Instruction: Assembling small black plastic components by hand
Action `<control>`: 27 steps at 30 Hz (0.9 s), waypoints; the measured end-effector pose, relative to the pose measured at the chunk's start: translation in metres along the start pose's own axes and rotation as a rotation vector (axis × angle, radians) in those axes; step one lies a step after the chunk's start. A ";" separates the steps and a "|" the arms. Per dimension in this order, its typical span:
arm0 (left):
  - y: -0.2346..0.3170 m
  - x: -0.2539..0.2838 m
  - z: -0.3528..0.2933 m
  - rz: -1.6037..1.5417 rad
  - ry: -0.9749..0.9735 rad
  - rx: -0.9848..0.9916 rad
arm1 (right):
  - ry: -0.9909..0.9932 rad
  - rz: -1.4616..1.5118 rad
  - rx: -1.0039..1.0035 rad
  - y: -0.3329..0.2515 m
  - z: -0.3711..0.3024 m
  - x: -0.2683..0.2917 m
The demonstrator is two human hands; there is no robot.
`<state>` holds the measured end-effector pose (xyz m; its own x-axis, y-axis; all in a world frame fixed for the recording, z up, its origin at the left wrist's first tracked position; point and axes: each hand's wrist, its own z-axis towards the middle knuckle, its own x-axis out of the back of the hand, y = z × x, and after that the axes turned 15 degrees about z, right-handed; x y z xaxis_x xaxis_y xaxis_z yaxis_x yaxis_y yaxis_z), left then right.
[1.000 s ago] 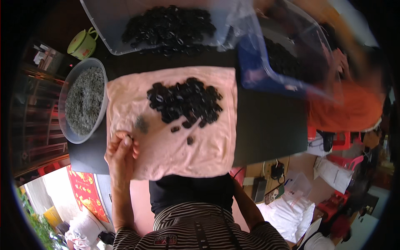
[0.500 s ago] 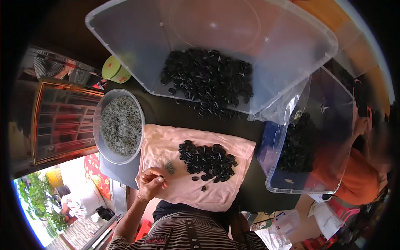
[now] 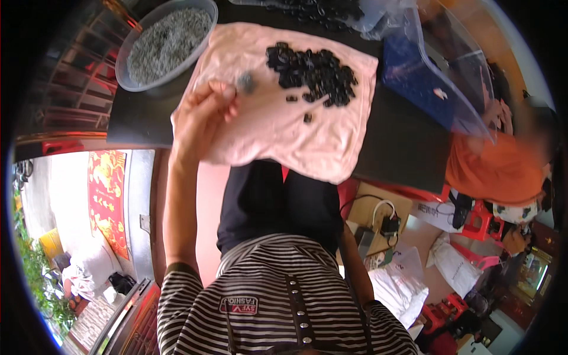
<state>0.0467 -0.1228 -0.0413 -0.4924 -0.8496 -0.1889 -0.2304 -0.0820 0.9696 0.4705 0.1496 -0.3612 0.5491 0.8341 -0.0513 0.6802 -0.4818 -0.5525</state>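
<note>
The pink cloth (image 3: pixel 266 133), reaching past the worktop's (image 3: pixel 405 145) near edge, is soft, matt fabric with creases along its right edge. The black pieces (image 3: pixel 313 74) toward its far right corner look like smooth, glossy plastic. By the worktop's left edge, the bowl (image 3: pixel 122 66) is smooth, see-through plastic; the grey bits (image 3: pixel 168 50) inside have a rough, metallic look. The worktop is smooth and mostly matt.

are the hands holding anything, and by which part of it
Cannot be told: the left hand is curled over the cloth, and anything small pinched in it would not show. The right hand is out of view.
</note>
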 end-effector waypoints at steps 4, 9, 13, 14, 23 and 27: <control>-0.004 0.008 -0.006 0.041 -0.052 -0.084 | -0.042 -0.022 0.056 -0.025 -0.088 0.008; 0.000 0.007 -0.010 0.041 -0.127 -0.138 | 0.040 -0.224 0.245 -0.165 -0.234 -0.005; -0.001 -0.005 -0.015 0.033 -0.036 -0.117 | 0.150 -0.297 0.710 -0.256 -0.273 -0.050; 0.001 -0.008 -0.016 0.053 -0.012 -0.102 | 0.152 -0.310 0.791 -0.275 -0.272 -0.069; 0.006 -0.011 -0.022 0.052 0.047 -0.076 | -0.105 -0.675 1.418 -0.381 -0.148 -0.206; 0.010 -0.010 -0.019 0.054 0.058 -0.057 | -0.095 -0.832 1.481 -0.393 -0.130 -0.224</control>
<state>0.0652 -0.1246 -0.0269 -0.4533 -0.8821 -0.1282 -0.1559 -0.0631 0.9858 0.1439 0.1172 -0.0243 0.2382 0.7513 0.6155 -0.2844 0.6599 -0.6955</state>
